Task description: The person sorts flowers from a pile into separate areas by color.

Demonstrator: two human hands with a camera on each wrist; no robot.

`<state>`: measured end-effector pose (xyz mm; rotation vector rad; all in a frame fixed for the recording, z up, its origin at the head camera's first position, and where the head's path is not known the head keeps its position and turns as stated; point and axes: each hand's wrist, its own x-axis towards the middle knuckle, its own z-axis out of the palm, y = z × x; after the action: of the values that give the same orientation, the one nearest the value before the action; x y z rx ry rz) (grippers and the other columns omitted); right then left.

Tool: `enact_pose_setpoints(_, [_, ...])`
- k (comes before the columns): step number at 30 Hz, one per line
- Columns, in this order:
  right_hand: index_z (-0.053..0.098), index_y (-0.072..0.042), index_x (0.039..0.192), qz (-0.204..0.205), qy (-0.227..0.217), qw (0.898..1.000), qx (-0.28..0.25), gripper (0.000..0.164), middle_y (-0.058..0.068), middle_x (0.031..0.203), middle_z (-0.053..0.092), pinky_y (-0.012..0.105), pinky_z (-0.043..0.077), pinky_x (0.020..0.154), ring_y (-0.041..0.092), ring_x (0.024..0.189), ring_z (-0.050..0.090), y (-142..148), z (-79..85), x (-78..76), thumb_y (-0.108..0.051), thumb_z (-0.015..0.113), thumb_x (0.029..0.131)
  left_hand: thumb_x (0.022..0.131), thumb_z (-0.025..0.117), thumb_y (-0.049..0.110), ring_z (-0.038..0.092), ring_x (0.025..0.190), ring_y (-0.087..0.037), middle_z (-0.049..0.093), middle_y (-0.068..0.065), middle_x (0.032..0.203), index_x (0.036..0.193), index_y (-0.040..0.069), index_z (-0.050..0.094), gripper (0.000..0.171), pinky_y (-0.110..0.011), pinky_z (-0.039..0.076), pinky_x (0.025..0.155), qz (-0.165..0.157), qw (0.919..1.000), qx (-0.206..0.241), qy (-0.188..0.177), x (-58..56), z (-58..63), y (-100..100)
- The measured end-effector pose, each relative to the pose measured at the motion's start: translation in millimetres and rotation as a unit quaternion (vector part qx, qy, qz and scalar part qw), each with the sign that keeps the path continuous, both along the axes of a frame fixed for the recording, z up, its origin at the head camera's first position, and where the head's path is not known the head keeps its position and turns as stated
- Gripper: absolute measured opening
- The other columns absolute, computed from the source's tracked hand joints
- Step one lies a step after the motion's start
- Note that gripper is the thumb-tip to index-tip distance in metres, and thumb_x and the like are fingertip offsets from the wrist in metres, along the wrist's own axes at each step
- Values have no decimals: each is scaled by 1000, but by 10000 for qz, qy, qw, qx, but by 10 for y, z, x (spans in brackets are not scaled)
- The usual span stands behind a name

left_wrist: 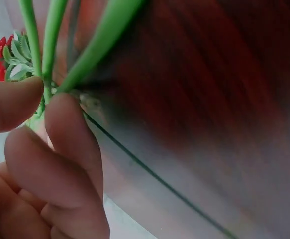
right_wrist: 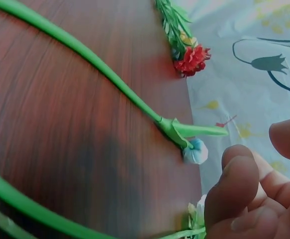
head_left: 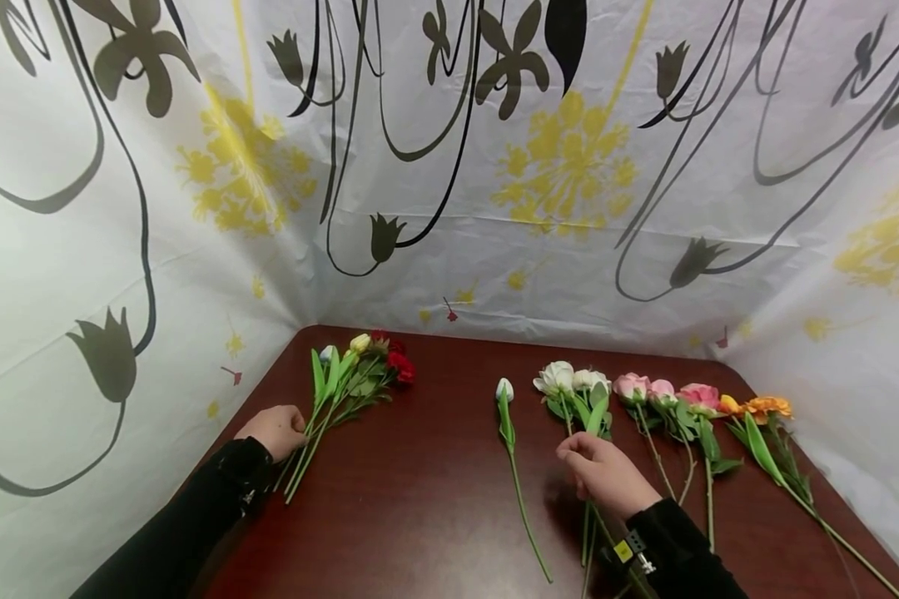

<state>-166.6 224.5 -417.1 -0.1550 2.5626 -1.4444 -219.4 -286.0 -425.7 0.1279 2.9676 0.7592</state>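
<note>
At the left of the table, my left hand (head_left: 275,431) pinches the green stems (left_wrist: 49,59) of a small bunch between thumb and fingertips. The bunch has red carnations (head_left: 400,366), a yellow tulip (head_left: 360,343) and a pale blue-white tulip (head_left: 327,353). A single pale tulip (head_left: 504,389) lies apart, left of my right hand (head_left: 607,474); its bud (right_wrist: 195,151) shows in the right wrist view. The right hand hovers over the stems of white flowers (head_left: 556,378), its thumb and bent fingers apart with nothing seen between them.
Right of the white flowers lie pink flowers (head_left: 698,398) and orange flowers (head_left: 768,408), their stems pointing towards the near edge. The dark red-brown table (head_left: 419,499) meets a white patterned curtain (head_left: 434,191) at its back and sides.
</note>
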Motion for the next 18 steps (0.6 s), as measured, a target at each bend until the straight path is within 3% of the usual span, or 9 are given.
enact_pose_setpoints(7, [58,-1,122,61,-252,9996,-149,28,9,73,55,35,40,53,24,62,50,-29,-15,-11,-24,51,107,92,72,9,51,64,-20,52,-4,73,83,6,55,19,-35,40,62,-72,10000,40,18,34,37,37])
enact_pose_setpoints(18, [58,-1,119,57,-128,9997,-180,28,13,78,59,34,41,51,27,63,54,-50,-32,-2,-25,53,106,91,63,0,42,59,-18,42,-2,68,78,6,50,19,-32,34,59,-49,10000,78,-13,-20,-15,-6])
